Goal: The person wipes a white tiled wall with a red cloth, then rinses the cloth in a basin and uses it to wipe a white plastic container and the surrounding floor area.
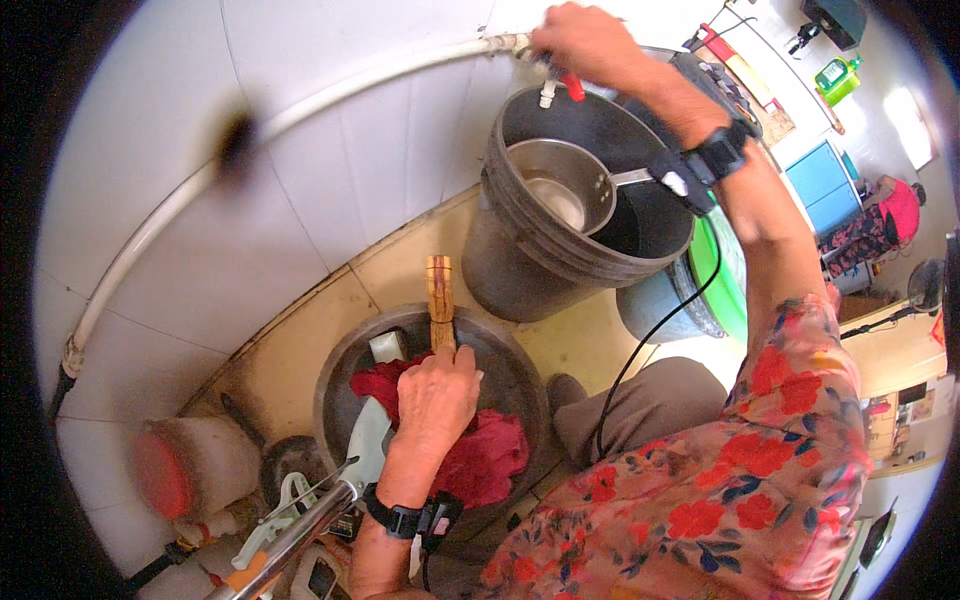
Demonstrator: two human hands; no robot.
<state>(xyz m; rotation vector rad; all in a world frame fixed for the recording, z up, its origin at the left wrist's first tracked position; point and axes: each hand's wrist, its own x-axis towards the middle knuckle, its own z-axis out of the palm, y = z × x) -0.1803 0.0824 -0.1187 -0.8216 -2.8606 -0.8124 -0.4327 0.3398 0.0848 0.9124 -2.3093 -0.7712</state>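
Observation:
Up by the wall, my right hand (581, 41) is at the valve of a pipe tap (549, 91) with a white spout and a red part. Below the spout stands a large black bucket (525, 247). In its mouth sits a metal saucepan (559, 184), its handle pointing right. My left hand (439, 390) lies over dark red wet-looking cloth (484, 457) in a round dark basin (514, 352). Its fingertips are by a wooden handle (440, 289); whether they grip it or the cloth is hidden. A pale block (387, 346) lies at the basin's inner side.
A white pipe (375, 79) runs along the wall. Right of the bucket are a bluish bucket (660, 304) and a green basin (724, 262). A red-lidded container (169, 472) and a metal pole (289, 540) are lower left. Another person (896, 214) is far right.

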